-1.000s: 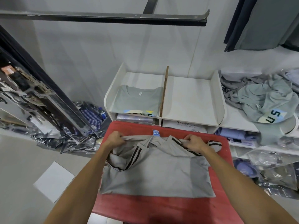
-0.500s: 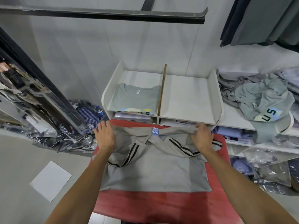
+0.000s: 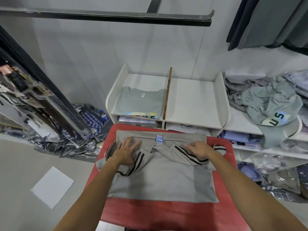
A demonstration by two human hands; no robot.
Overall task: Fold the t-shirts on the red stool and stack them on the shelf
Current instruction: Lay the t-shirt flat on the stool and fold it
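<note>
A grey t-shirt (image 3: 163, 179) with black-and-white striped sleeve cuffs lies spread on the red stool (image 3: 166, 212), a blue label at its collar. My left hand (image 3: 125, 151) lies flat on its left shoulder with fingers spread. On the right shoulder, by the striped cuff, my right hand (image 3: 199, 149) presses down flat. Behind the stool stands a white shelf (image 3: 193, 100); a folded grey-green t-shirt (image 3: 141, 101) lies in its left compartment.
A heap of unfolded grey shirts (image 3: 270, 100) lies on the shelf at right. Plastic-wrapped clothes (image 3: 275, 169) fill the lower shelves and the floor at right and left. A white sheet of paper (image 3: 52, 186) lies on the floor left. A black rail (image 3: 106, 15) hangs overhead.
Both hands let go of the shirt's shoulders after pulling them toward the shelf, and now lie flat on the cloth. The shirt's top edge has been laid out further back.
</note>
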